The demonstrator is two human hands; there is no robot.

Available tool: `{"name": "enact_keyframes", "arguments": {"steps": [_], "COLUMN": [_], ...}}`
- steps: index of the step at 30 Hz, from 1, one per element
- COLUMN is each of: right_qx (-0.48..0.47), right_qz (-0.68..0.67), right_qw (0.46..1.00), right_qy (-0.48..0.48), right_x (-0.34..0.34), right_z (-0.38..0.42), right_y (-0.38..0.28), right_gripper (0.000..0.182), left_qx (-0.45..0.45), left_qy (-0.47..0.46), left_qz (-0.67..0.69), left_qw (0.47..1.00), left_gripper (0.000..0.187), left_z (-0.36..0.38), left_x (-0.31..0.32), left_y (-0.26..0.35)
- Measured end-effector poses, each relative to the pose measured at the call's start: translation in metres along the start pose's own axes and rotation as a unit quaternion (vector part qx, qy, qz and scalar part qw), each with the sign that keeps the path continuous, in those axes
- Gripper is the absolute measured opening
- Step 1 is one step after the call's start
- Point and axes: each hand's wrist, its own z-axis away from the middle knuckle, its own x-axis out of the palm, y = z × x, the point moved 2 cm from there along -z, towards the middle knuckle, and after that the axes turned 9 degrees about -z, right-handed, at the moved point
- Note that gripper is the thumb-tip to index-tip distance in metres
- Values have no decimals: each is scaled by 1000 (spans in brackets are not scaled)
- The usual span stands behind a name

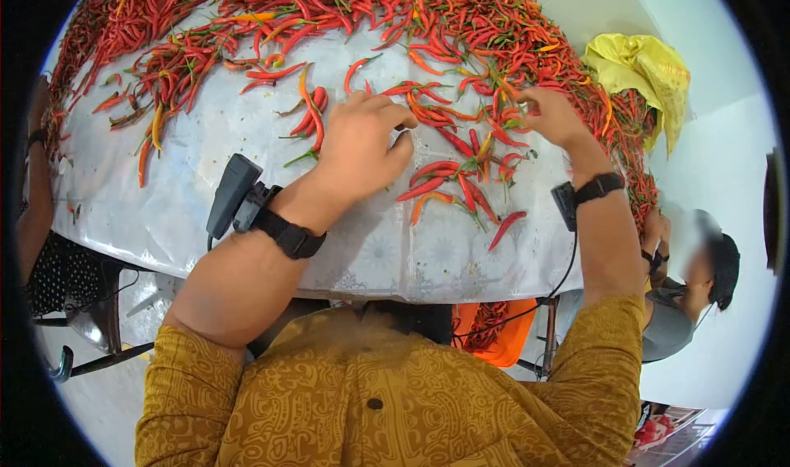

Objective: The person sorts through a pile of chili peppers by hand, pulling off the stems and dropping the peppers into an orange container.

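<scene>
My left hand (360,142) hovers over the middle of the covered table (362,249), fingers curled, thumb and forefinger apart at the tips, with no chili visible between them. Red chilies (314,115) lie just left of it, some partly behind it. My right hand (550,117) is at the right, beside the edge of the big chili heap (527,35); its fingers are bent toward loose chilies, and what the fingertips hold, if anything, is too small to tell. Between and below my hands lies a loose group of red chilies (432,171) with green stems.
A yellow sack (638,68) with chilies stands at the right. An orange crate (514,335) of chilies is under the table's near edge. One person (683,302) is at the right edge of the table; another person's arm (34,187) shows at the far left.
</scene>
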Motion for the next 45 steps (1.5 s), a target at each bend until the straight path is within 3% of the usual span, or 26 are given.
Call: {"name": "enact_keyframes", "arguments": {"steps": [2,4,6,13,18,20,22,26,28,32,34,36,42,44,45], "right_qx": [1,36,7,25,142,119,136,90,172,141,190,174,179,198,224], "right_qz": [149,155,159,146,64,77,-31,-81,-47,-36,92,46,-179,-300,-228], "right_qw": [988,985,985,987,986,987,990,992,982,985,977,983,966,933,947], "right_qy": [-50,-66,-71,-61,-67,-69,-13,36,54,98,13,19,51,-30,-26], "right_x": [20,24,21,6,-23,-24,-28,-34,-33,-4,20,25,-12,-19,-24], "right_z": [-6,-9,-6,18,30,32,36,38,30,8,-1,-10,24,37,43], "right_y": [-16,-17,-22,-14,-11,0,-8,-20,-10,30,43,63,-2,-11,-7], "right_gripper": [42,48,35,29,27,27,26,26,23,27,38,48,28,12,19], "left_qx": [1,-2,-3,7,-6,-4,-6,-6,-6,-3,-6,-5,-2,2,2], "left_qy": [3,0,1,34,-8,-8,-7,-5,-5,-12,-11,-13,-6,1,7], "left_qz": [1,2,1,-8,0,-1,9,12,13,6,16,16,10,9,7], "left_qw": [1000,1000,1000,999,1000,1000,1000,1000,1000,1000,1000,1000,1000,1000,1000], "left_gripper": [16,16,16,14,16,16,16,16,15,15,15,15,15,15,15], "left_z": [0,0,0,0,0,0,0,0,0,0,0,-1,0,0,-1], "left_x": [-2,-2,-2,0,-3,-2,-2,-1,-1,-1,-2,-3,-2,0,1], "left_y": [-1,-2,-4,-4,-3,-3,-4,-5,-5,-5,-6,-7,-5,-6,-7]}}
